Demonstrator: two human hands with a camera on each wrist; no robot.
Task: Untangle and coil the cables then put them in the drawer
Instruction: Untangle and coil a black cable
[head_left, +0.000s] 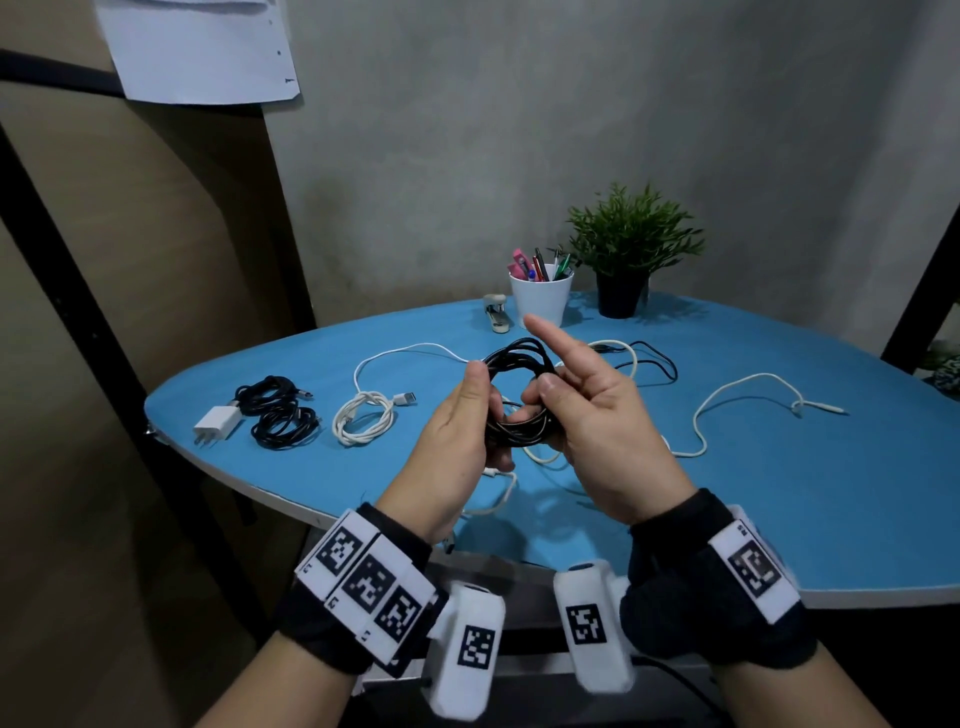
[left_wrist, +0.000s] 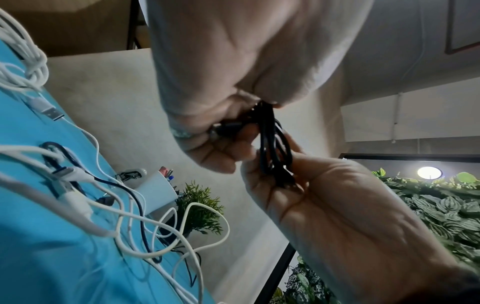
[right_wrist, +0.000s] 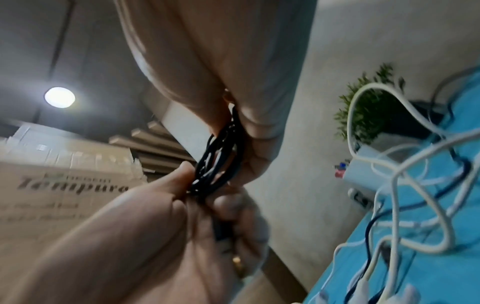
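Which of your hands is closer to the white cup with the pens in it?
Right. The right hand holds the black coiled cable just in front of the white plastic cup of pens, its forefinger pointing near it. The left hand sits further left and nearer me.

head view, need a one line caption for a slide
Both hands, left hand and right hand, hold a black cable coil above the blue table.

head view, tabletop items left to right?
White charger → coiled black cables → coiled white cable → left hand → black coil held by both hands → right hand → loose white cable.
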